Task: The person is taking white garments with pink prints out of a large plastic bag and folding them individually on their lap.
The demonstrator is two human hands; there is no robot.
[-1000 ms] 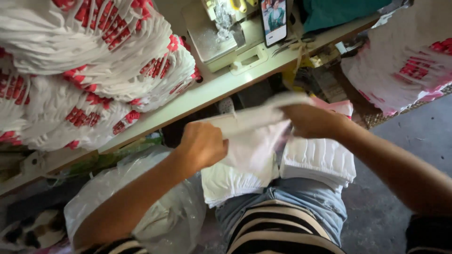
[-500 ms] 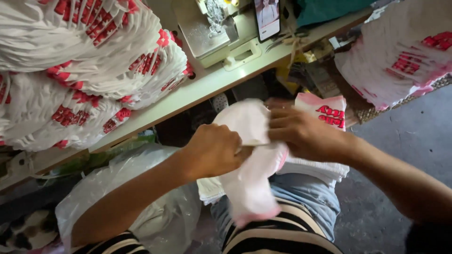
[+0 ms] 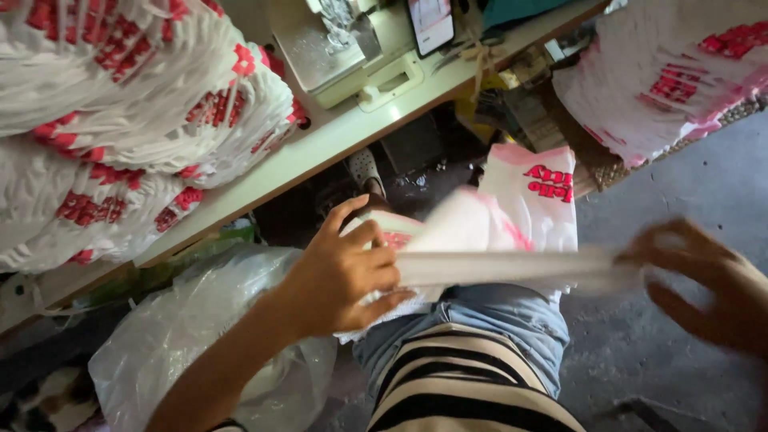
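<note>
A seated person, seen from their own head looking down, is stretching a thin white plastic bag (image 3: 512, 268) out sideways above their lap, so that it is forming a long, flat, tight band between the two hands. The left hand (image 3: 340, 276) is gripping one end, its fingers (image 3: 376, 260) curling over and pressing together on the gathered plastic, apparently to anchor that end while the other is being drawn away. The right hand (image 3: 704, 284) is reaching far out to the side and is blurring with motion; its fingers look loosely bent around the far end of the band, though the blur makes it impossible to tell whether they are pinching it. The bag is white and slightly pink-tinged, smooth along its stretched length. Beneath it, a stack of folded white bags with red print (image 3: 532, 188) is resting on the person's knees, close to hand. The person is wearing blue jeans (image 3: 496, 316) and a black-and-cream striped top (image 3: 464, 384). To the left, a large clear plastic sack (image 3: 184, 336) is sitting on the floor just beside the left arm. Ahead, a pale tabletop (image 3: 320, 148) is carrying big bundles of white bags with red print (image 3: 120, 120), a cream sewing machine (image 3: 352, 48) and a phone (image 3: 432, 20) propped upright. Another heap of printed bags (image 3: 672, 80) is lying to the right.
</note>
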